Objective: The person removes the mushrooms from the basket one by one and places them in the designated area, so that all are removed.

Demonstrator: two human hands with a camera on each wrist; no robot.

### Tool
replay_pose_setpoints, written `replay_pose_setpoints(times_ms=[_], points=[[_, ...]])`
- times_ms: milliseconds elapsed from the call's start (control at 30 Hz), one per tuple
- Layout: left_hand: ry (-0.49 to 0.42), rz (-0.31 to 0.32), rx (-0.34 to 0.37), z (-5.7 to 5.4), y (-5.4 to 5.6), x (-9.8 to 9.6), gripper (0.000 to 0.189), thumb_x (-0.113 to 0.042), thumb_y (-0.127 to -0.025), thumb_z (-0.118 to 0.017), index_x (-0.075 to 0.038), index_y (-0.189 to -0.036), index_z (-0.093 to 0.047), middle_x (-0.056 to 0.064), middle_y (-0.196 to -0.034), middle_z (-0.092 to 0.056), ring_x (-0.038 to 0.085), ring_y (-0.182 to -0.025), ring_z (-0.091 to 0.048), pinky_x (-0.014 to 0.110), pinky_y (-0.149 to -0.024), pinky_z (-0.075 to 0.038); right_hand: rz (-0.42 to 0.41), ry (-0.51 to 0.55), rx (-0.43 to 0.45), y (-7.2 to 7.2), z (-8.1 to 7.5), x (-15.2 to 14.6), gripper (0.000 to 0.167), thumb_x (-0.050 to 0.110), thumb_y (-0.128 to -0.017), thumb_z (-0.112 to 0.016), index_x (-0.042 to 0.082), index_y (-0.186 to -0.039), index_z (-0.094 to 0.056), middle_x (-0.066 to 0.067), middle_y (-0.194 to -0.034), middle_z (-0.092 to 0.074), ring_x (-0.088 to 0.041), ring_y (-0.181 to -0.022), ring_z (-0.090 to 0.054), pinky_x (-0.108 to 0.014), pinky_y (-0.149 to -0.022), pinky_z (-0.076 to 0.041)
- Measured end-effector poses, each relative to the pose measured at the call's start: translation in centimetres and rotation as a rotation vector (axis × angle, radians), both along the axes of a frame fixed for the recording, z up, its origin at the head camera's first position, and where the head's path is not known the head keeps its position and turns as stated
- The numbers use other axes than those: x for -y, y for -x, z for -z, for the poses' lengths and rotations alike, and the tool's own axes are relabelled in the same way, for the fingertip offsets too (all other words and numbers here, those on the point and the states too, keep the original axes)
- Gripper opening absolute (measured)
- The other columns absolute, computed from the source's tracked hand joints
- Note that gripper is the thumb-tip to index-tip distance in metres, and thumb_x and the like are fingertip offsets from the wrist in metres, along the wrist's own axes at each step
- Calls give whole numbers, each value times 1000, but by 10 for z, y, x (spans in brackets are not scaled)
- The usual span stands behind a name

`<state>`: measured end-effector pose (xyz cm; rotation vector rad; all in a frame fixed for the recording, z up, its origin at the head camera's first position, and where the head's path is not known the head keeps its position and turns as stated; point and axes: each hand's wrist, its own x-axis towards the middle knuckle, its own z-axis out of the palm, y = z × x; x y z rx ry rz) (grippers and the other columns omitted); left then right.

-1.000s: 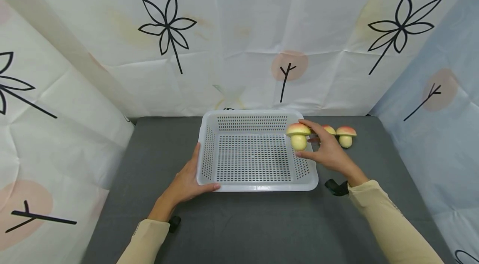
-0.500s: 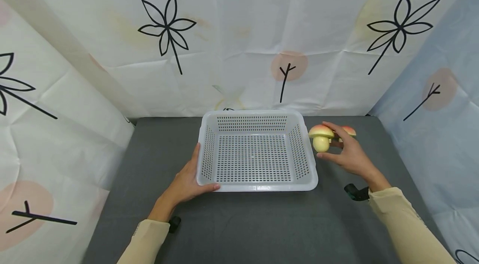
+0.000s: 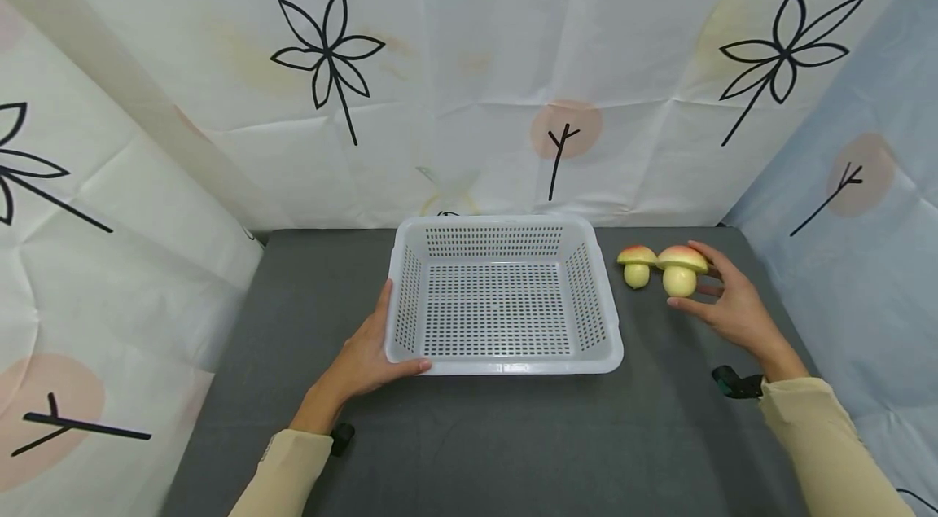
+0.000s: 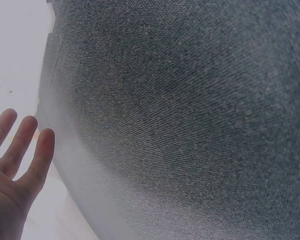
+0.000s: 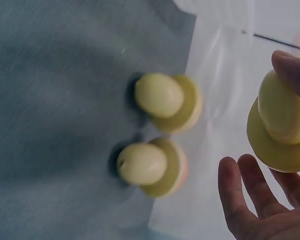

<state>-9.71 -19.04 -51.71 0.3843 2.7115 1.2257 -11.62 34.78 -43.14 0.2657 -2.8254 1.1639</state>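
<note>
In the head view, a toy mushroom [image 3: 680, 281] with a red-and-yellow cap and pale stem is pinched between the thumb and fingers of my right hand [image 3: 742, 313]. A similar mushroom [image 3: 637, 266] stands on the grey table just left of it. The right wrist view has the held mushroom [image 5: 282, 120] at the right, and two others on the table, an upper mushroom [image 5: 160, 95] and a lower mushroom [image 5: 142, 164]. The held one hides one of these from the head camera. My left hand [image 3: 359, 356] touches the front left corner of a white plastic basket [image 3: 506, 368], fingers extended.
The perforated basket sits mid-table near the back edge. Grey cloth [image 3: 469, 452] covers the table. White printed sheets [image 3: 454, 77] hang behind and to the left, and a bluish sheet [image 3: 879, 273] hangs on the right.
My right hand has carried the held mushroom rightward, from over the basket's right side to the standing mushrooms, uncovering the left one. My left hand and the basket stay put.
</note>
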Motion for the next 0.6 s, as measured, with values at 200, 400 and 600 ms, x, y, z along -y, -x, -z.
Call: replay_pose_setpoints(times_ms=[200,400,600], points=[[-2,-2,5,0,-1,0,137,-71,-68,-82,-35,-162,11,1,-160,-35,24,-125,-53,60,-96,-43,45,0,28,0,10,-20,94,6,-86,-82,0,-159,-23,-35,-143,-38,-53,-118,-46,-25,-82,-50],[4,-4,0,-2,-1,-1,137,-71,-68,-82,-34,-162,10,2,-161,-34,26,-126,-53,60,-96,-43,100,-7,67,0,24,-38,95,5,-87,-80,-3,-159,-18,-39,-142,-35,-56,-117,-45,-28,-78,-52],[17,-8,1,-4,-2,-2,137,-72,-68,-81,-33,-163,11,3,-162,-33,28,-127,-51,61,-95,-43,137,-40,112,0,39,-51,96,1,-87,-79,-9,-157,-15,-44,-141,-31,-62,-112,-49,-51,-76,-52]])
